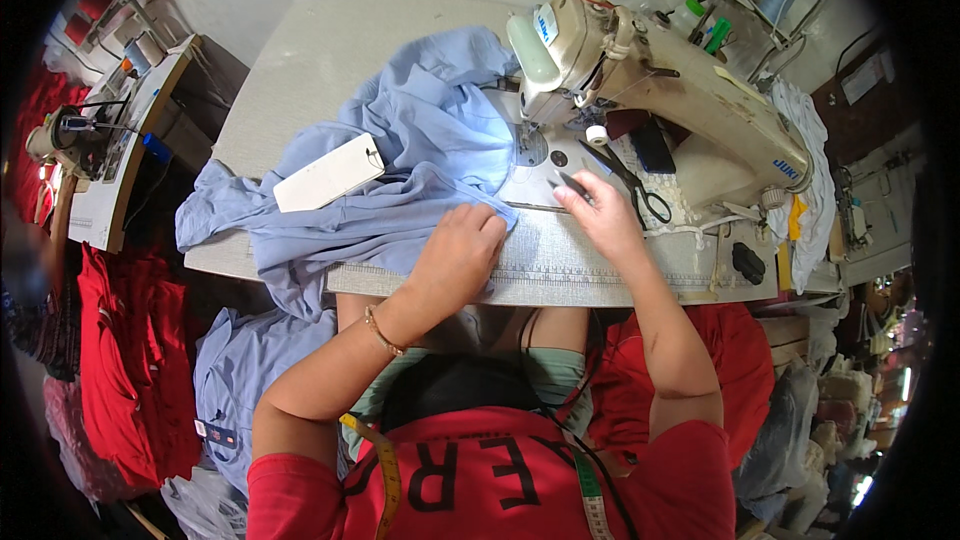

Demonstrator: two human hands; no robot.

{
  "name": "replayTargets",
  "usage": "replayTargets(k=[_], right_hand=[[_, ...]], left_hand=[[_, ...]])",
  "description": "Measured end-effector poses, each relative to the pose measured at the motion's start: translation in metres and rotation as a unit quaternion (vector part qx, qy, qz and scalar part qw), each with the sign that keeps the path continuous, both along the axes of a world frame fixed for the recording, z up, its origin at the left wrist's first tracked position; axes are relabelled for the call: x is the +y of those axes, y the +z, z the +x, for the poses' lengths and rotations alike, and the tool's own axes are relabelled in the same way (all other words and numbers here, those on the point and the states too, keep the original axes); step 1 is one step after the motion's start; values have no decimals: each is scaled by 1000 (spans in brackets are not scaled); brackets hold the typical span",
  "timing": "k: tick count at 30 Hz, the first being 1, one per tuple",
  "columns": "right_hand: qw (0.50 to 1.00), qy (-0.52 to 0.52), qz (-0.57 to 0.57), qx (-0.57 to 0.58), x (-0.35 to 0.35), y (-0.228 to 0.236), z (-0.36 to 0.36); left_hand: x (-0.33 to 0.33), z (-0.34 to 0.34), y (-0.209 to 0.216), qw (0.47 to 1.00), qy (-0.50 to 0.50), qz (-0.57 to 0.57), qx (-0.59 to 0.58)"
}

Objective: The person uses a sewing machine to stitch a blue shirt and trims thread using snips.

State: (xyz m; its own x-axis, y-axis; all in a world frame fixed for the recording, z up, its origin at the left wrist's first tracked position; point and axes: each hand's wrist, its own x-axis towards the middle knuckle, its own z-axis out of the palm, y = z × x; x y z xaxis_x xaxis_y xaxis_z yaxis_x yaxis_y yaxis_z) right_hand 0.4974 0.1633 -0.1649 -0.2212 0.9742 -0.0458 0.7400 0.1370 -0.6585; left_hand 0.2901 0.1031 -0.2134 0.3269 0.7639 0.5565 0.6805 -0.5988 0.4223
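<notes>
A light blue garment [400,155] lies bunched on the sewing table, left of the sewing machine's needle area. My left hand [462,252] is closed on the garment's near right edge, its fingertips pressed together on the cloth. My right hand [603,217] pinches a pair of small dark thread snips [572,186], their points toward the needle plate [530,147]; its palm hides the rest of them. On top of the garment rests a white flat rectangular slab [330,174] with a dark loop at one corner. The sewing machine [650,65] stands to the right of the cloth.
Black-handled scissors [632,185] lie just right of my right hand, near a white spool [596,135] and a dark rectangular object [652,146]. A measuring tape [570,274] runs along the table's front edge. Red cloth [135,360] hangs at the left.
</notes>
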Motion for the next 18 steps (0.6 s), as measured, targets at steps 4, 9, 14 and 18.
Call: replayTargets(k=[4, 9, 14, 18], right_hand=[[993, 39, 96, 54, -1, -26, 20], [973, 100, -52, 201, -21, 3, -6], [955, 108, -53, 271, -26, 0, -36], [950, 116, -46, 287, -26, -8, -37]], left_hand=[[2, -4, 4, 968, 3, -138, -210], [1, -26, 10, 796, -17, -373, -477], [-4, -31, 19, 720, -94, -420, -545], [-8, -33, 20, 731, -77, -428, -527]])
